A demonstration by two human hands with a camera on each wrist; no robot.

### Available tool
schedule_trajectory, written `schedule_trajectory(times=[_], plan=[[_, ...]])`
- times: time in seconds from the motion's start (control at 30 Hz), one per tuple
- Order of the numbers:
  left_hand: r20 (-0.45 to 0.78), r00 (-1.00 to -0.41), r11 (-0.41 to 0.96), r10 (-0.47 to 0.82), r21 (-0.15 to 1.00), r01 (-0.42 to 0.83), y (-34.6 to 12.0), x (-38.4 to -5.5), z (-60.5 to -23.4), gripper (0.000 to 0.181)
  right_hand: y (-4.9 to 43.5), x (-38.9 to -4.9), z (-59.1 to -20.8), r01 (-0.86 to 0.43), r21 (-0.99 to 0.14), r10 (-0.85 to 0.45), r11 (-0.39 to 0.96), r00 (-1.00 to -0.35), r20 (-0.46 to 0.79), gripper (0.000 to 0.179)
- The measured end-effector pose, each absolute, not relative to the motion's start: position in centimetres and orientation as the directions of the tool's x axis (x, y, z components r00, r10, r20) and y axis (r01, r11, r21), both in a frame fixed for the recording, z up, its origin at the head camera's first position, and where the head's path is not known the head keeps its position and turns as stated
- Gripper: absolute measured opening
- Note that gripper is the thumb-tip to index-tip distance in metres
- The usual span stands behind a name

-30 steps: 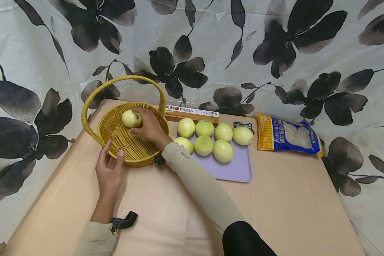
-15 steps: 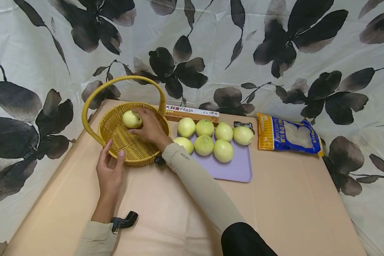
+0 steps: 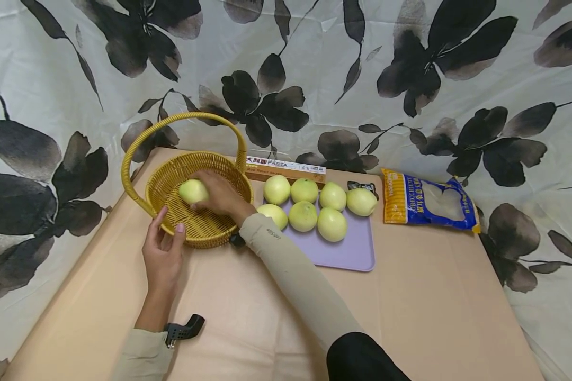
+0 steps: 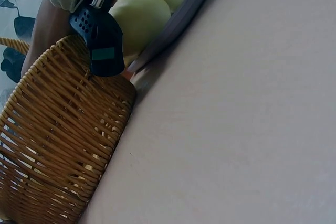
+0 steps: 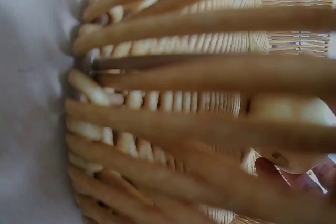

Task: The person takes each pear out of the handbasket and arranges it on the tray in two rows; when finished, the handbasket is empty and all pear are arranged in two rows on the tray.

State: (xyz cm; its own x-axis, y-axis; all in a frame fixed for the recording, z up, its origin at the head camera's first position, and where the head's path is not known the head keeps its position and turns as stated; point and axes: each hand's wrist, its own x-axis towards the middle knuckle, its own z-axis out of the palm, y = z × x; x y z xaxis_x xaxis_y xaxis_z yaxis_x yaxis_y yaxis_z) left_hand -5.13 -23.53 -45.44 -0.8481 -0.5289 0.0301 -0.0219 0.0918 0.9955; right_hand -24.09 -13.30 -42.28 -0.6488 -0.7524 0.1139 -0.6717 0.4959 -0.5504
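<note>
Inside the yellow woven basket point(image 3: 209, 241), my right hand point(image 3: 219, 196) grips a pale green apple point(image 3: 193, 191) from its right side. Basket strands cover much of the right wrist view, with the apple point(image 5: 294, 163) and parts of some fingers seen through them. My left hand point(image 3: 163, 259) touches the front left of the basket's outer wall with fairly straight fingers and thumb. The left wrist view shows the basket wall point(image 4: 63, 129) close up, but not the left hand's hold.
Right of the basket, a lilac tray point(image 3: 352, 256) bears several pale green apples point(image 3: 332, 225). Behind it lies a pasta box point(image 3: 286, 170), with a small black packet point(image 3: 362, 186) at the tray's back. A blue and yellow bag point(image 3: 429, 203) lies farther right. The basket's tall handle point(image 3: 186, 117) arches overhead.
My right hand has lowered slightly within the basket, and the apple has shifted a little down and left, turning in the grip. The left hand and basket stay put.
</note>
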Motion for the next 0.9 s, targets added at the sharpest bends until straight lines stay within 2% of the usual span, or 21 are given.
schedule_trajectory(times=[0.23,0.4,0.57,0.9], plan=[[0.011,-0.851,0.092,-0.525,0.995,-0.044,-23.6,-5.1,-45.3,0.061,-13.4,-23.8,-42.1,-0.676,-0.544,-0.731,0.497,-0.664,0.158,0.078],[0.018,-0.849,0.115,-0.528,0.992,-0.051,-23.5,-5.0,-45.1,0.061,-13.0,-23.1,-41.2,-0.693,-0.585,-0.705,0.422,-0.656,0.269,0.079],[0.031,-0.849,0.139,-0.528,0.989,-0.050,-23.5,-5.0,-44.9,0.060,-11.2,-21.8,-40.0,-0.706,-0.607,-0.664,0.366,-0.655,0.360,0.080],[0.035,-0.843,0.109,-0.537,0.994,-0.029,-23.6,-5.3,-44.7,0.059,-5.9,-19.0,-38.6,-0.655,-0.672,-0.567,0.346,-0.717,0.407,0.080]])
